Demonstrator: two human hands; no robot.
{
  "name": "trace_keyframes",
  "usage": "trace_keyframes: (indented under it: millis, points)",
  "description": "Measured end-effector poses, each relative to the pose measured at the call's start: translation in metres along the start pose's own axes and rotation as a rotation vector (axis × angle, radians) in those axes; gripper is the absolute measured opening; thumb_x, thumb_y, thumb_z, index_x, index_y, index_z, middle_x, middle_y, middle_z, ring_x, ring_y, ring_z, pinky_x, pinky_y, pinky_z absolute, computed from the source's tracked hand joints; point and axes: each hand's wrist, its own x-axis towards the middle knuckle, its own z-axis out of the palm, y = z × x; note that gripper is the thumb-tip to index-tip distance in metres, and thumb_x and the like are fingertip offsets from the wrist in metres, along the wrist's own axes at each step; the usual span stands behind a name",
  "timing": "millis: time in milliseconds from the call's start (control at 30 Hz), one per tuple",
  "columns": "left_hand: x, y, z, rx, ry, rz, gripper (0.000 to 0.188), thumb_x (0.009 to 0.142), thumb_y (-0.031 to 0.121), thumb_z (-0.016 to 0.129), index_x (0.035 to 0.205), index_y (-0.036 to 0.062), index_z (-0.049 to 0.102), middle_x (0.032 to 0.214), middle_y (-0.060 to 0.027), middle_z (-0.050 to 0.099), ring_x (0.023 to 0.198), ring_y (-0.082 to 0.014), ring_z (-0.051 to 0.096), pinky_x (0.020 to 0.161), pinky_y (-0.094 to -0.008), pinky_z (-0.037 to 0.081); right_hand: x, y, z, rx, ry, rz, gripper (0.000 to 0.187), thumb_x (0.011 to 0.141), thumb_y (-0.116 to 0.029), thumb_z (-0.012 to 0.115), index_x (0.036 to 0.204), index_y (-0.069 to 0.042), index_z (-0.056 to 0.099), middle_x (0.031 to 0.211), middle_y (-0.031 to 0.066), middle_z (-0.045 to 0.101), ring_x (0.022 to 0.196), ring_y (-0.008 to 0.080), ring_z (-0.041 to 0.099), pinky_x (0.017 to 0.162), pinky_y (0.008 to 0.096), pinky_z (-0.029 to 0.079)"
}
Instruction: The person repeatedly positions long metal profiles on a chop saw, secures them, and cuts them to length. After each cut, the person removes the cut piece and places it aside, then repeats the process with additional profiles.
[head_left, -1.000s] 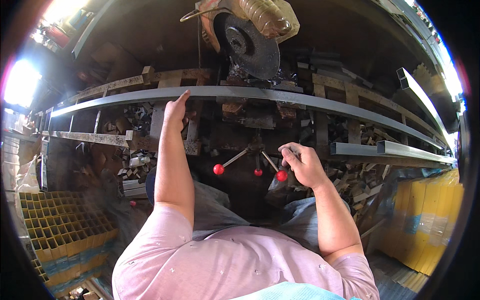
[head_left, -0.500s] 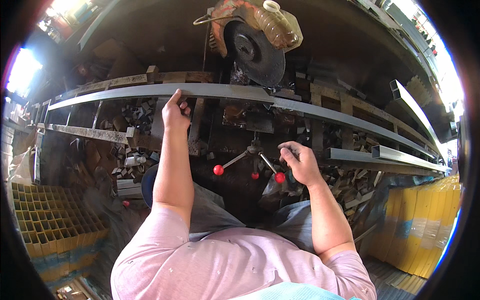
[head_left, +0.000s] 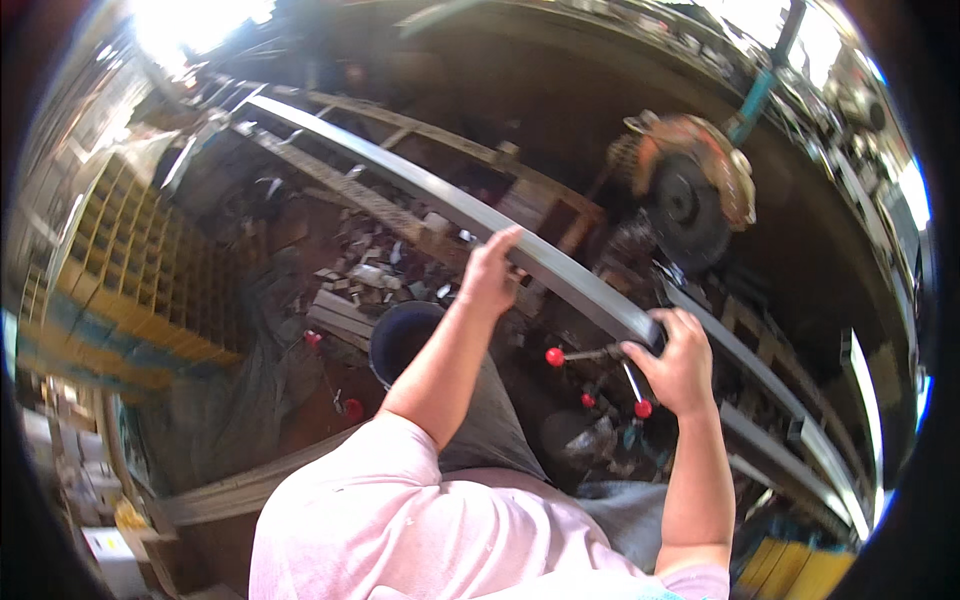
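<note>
A long grey square metal tube [head_left: 575, 280] runs from the far left down to its cut end in front of me. My left hand [head_left: 487, 278] is closed around its near side, short of that end. With thumb and fingers, my right hand [head_left: 680, 362] grips the end itself. Just below the tube is a spoked clamp handle with red knobs [head_left: 555, 357], close to my right hand but not visibly held. Beyond the hands stands a cut-off saw with a dark disc [head_left: 695, 235] and an orange guard [head_left: 690, 140]. Another length of tube [head_left: 755, 365] lies to the right.
A rack rail [head_left: 355, 193] runs along under the tube at left. Metal offcuts [head_left: 370, 270] litter the ground beside a dark blue bucket [head_left: 405, 345]. Yellow tubes [head_left: 150, 265] are stacked at left. More tube ends [head_left: 805, 435] jut in at right.
My view has turned left. My right hand has moved from above the red-knobbed handle onto the tube's end. The left tube now sits apart from the right length, pulled toward me.
</note>
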Motion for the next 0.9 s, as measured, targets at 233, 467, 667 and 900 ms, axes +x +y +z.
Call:
trace_keyframes:
  millis: [233, 467, 667, 900]
  points:
    - [-0.017, 0.057, -0.030, -0.172, -0.115, 0.148, 0.053, 0.107, 0.056, 0.068, 0.134, 0.0105, 0.065, 0.129, -0.0160, 0.079, 0.118, -0.0288, 0.075, 0.100, -0.0445, 0.056, -0.024, -0.037, -0.043, 0.012, 0.042, -0.057, 0.045, 0.065, -0.015, 0.097, 0.100, -0.001, 0.072, 0.097, 0.0178, 0.067, 0.096, 0.0428, 0.065, 0.086, 0.0503, 0.052]
    - [0.061, 0.139, -0.095, -0.657, -0.105, 0.304, 0.052, 0.104, 0.052, 0.075, 0.106, 0.0006, 0.065, 0.100, -0.0109, 0.070, 0.093, -0.0247, 0.070, 0.095, -0.0434, 0.061, -0.103, -0.031, -0.066, -0.068, 0.028, 0.041, 0.053, 0.062, -0.019, 0.099, 0.104, -0.001, 0.071, 0.098, 0.0165, 0.062, 0.100, 0.0421, 0.060, 0.092, 0.0512, 0.048]
    - [0.026, 0.120, -0.082, -0.647, -0.189, 0.238, 0.048, 0.106, 0.049, 0.072, 0.110, 0.0015, 0.069, 0.100, -0.0123, 0.074, 0.096, -0.0280, 0.073, 0.099, -0.0471, 0.061, -0.128, -0.024, -0.092, -0.158, 0.011, 0.147, 0.053, 0.056, -0.014, 0.100, 0.101, -0.002, 0.073, 0.099, 0.0151, 0.065, 0.101, 0.0406, 0.062, 0.093, 0.0506, 0.048]
    - [-0.042, 0.144, 0.015, -0.503, -0.610, 0.425, 0.069, 0.111, 0.066, 0.053, 0.120, -0.0006, 0.069, 0.118, -0.0160, 0.072, 0.114, -0.0331, 0.071, 0.114, -0.0544, 0.051, -0.196, -0.013, -0.188, -0.325, 0.154, 0.297, 0.056, 0.051, -0.004, 0.095, 0.102, -0.003, 0.070, 0.100, 0.0151, 0.065, 0.104, 0.0401, 0.060, 0.096, 0.0490, 0.048]
